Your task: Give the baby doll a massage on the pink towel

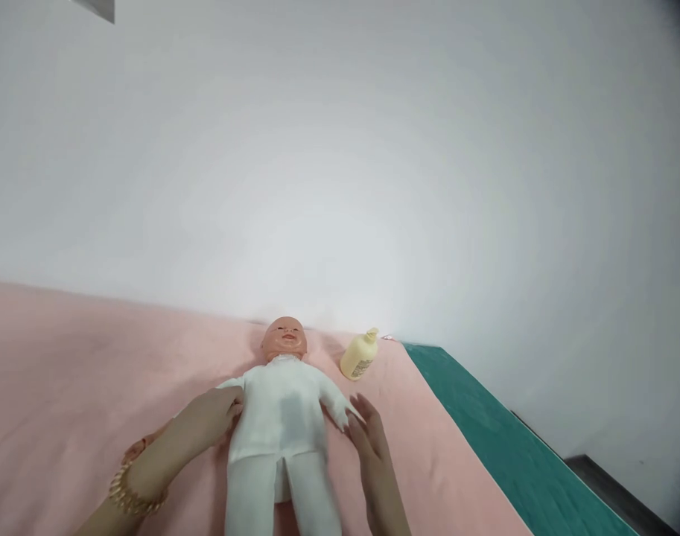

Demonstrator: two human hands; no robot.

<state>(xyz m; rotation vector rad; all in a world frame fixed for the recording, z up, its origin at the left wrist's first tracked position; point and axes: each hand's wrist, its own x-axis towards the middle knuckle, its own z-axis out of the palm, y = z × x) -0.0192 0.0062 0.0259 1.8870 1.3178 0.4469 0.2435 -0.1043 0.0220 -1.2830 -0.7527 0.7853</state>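
A baby doll lies on its back in a white cloth outfit, with a grey patch on its chest. My left hand has its fingers curled against the outfit's side, by the doll's arm on the left of the view; what the fingers pinch there looks like the white cloth. At the opposite sleeve end is my right hand, fingers apart, the tips beside or touching the cuff. Whether they touch, I cannot tell. The doll's hand on that side is hidden.
A pale yellow pump bottle stands on the pink sheet, right of the doll's head. Past the sheet's right edge runs a green surface. A white wall rises behind.
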